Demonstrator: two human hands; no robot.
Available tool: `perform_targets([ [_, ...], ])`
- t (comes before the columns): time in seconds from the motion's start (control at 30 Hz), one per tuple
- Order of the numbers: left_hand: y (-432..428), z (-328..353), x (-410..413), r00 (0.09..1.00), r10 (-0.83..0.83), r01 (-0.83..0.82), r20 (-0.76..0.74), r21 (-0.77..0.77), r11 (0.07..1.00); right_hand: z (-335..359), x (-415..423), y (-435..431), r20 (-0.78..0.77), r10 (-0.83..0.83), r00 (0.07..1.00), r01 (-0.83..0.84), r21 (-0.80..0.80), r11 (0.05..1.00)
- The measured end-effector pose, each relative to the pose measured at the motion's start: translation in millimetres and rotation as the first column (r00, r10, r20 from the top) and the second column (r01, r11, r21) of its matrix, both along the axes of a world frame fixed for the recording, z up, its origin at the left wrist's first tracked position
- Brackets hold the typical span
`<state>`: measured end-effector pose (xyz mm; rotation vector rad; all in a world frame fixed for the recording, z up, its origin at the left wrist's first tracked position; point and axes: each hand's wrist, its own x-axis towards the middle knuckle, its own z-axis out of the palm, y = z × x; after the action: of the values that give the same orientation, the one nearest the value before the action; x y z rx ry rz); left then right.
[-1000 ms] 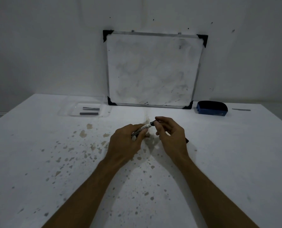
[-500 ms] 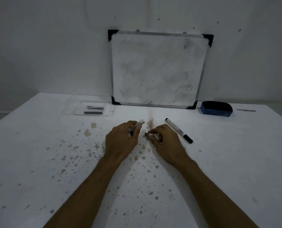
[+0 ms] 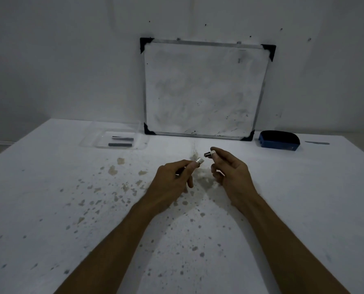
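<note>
Evidently the work in hand was putting a marker back together. The left hand (image 3: pixel 172 179) had its grip curled round the marker barrel (image 3: pixel 198 161), whose pale open end poked out past thumb and forefinger, a little above the bench (image 3: pixel 49 187). The right hand (image 3: pixel 232 172) pinched a small dark-tipped piece (image 3: pixel 208 154) between thumb and forefinger. It was probably the nib section, though the dim light left that unsure. It sat just beside the barrel's mouth and slightly higher, not touching it.

To do the step well, the piece would need turning so its plain end faced the opening. The two axes would then need lining up before a straight push, with the barrel held steady. A skewed entry could jam or smear ink.

Both forearms ran in from the near edge and converged, and the right hand's other fingers were loosely curled under. Behind stood a smeared whiteboard (image 3: pixel 204 90), with a blue eraser (image 3: pixel 279 140) to its right and a clear tray (image 3: pixel 115 136) to its left.
</note>
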<state>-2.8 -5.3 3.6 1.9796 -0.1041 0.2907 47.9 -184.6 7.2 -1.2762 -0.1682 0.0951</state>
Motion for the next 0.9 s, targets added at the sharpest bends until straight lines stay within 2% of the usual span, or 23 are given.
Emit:
perform_targets([
  [0.33,1.1,-0.5,-0.6,0.997,-0.019,0.019,-0.07,0.009,1.0,-2.3,-6.1,-0.7,0.175,0.028,0.984,0.025,-0.293,0.956],
  [0.57,1.1,1.9,-2.0,0.971,-0.159,0.111,-0.178,-0.252,0.961,-0.5,-5.8,-4.2,0.23,0.075,0.97,-0.001,-0.306,0.952],
  [0.9,4.9,-2.0,-0.1,0.975,-0.141,0.107,-0.171,-0.194,0.975,5.4,-8.0,-1.9,0.262,0.15,0.953,-0.052,-0.347,0.936],
])
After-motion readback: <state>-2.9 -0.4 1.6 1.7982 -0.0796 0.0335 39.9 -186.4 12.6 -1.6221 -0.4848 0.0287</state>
